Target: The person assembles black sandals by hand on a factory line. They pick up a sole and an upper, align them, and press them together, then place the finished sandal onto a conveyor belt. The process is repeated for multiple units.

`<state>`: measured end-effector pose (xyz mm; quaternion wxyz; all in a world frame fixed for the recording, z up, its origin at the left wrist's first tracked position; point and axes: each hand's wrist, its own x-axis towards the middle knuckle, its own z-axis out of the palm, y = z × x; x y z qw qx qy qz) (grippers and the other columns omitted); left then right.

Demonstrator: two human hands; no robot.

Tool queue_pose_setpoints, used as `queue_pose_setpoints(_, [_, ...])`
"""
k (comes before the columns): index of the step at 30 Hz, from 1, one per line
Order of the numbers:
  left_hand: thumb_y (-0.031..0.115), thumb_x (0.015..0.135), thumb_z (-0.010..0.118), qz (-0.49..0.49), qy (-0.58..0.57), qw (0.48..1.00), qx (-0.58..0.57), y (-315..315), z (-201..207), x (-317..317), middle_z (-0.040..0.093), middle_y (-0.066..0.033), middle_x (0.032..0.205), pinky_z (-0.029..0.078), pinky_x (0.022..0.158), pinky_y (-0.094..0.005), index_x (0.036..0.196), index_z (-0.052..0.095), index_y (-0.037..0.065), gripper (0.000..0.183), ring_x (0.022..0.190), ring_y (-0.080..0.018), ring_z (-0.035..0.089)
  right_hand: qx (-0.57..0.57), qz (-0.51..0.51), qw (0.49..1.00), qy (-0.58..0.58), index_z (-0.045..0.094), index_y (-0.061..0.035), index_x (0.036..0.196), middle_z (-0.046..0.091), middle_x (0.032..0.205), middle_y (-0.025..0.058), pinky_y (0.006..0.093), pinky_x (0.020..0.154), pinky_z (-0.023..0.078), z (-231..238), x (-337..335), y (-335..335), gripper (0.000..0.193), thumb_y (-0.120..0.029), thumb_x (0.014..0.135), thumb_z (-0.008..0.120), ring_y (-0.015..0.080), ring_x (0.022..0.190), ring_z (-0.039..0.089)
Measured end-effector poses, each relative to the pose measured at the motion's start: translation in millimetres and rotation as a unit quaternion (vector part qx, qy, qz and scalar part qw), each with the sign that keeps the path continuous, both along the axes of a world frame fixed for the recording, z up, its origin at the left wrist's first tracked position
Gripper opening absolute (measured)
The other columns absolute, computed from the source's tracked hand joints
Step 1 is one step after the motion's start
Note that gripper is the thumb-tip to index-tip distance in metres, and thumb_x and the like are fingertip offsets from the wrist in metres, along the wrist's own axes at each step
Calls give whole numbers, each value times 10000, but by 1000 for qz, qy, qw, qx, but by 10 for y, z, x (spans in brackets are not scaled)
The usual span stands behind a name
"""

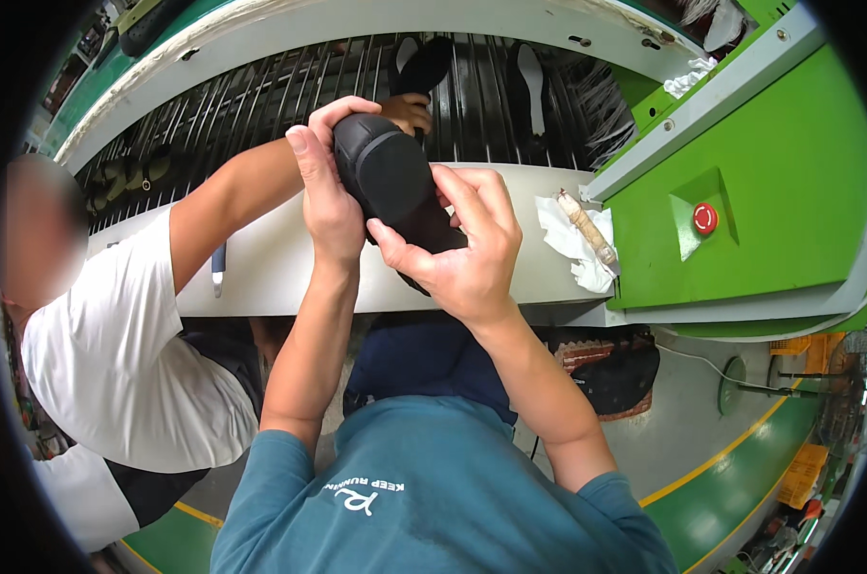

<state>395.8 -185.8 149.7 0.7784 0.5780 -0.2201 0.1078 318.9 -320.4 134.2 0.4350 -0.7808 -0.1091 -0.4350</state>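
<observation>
A black shoe is held up in front of me, over the pale ledge, its rounded end tilted toward the upper left. My left hand wraps round its left side, with the fingers behind it and the thumb pointing up along the edge. On the other side, my right hand grips the shoe between thumb and fingers. The shoe's lower part is partly hidden by my right hand. Just behind, a co-worker's hand holds a dark shoe above the roller conveyor.
Another black shoe piece with a white strip lies on the rollers. A wrapped stick rests on crumpled white paper at right, beside a green machine with a red button. A co-worker stands close on my left, near a blue-handled tool.
</observation>
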Motion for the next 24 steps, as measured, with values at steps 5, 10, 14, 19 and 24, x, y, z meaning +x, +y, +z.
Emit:
queue_pose_setpoints(5, [652, 1197, 134, 46, -4, 999, 27, -4, -1, 35, 693, -62, 1008, 557, 864, -291, 1296, 632, 41, 794, 912, -138, 671, 2, -3, 1000, 3, 773, -7, 1222, 696, 1065, 59, 301, 659, 512, 6, 21, -7, 635, -213, 679, 1030, 162, 866, 671])
queue_pose_setpoints(10, [620, 1211, 170, 42, -5, 999, 12, -2, -29, 61, 675, -48, 1089, 537, 884, -270, 1300, 653, 26, 771, 955, -114, 643, -1, -8, 1000, -4, 767, 5, 1223, 695, 1055, 69, 302, 647, 509, -10, 38, -15, 666, -199, 650, 1038, 166, 858, 669])
queue_pose_setpoints(14, [632, 1207, 165, 58, 8, 998, 23, 14, -53, 84, 687, -55, 1056, 545, 890, -277, 1276, 659, 34, 779, 947, -128, 655, 22, 4, 1000, 17, 756, 36, 1138, 674, 1032, 117, 409, 780, 588, 21, 40, 21, 603, -194, 639, 1004, 298, 920, 681])
queue_pose_setpoints(19, [633, 1206, 167, 60, -2, 998, 24, -24, -55, 102, 702, -69, 1056, 555, 906, -281, 1257, 666, 39, 778, 959, -140, 669, -5, -11, 1000, -2, 763, 16, 1221, 694, 1050, 77, 292, 627, 501, -7, 44, -34, 679, -191, 637, 1041, 166, 845, 662])
queue_pose_setpoints(24, [626, 1208, 163, 66, -9, 997, 33, -8, -36, 83, 701, -68, 1055, 561, 910, -287, 1257, 668, 40, 775, 959, -142, 671, 7, -7, 1000, 10, 764, 18, 1189, 686, 1045, 85, 329, 675, 528, 0, 41, -12, 648, -192, 636, 1030, 206, 870, 666])
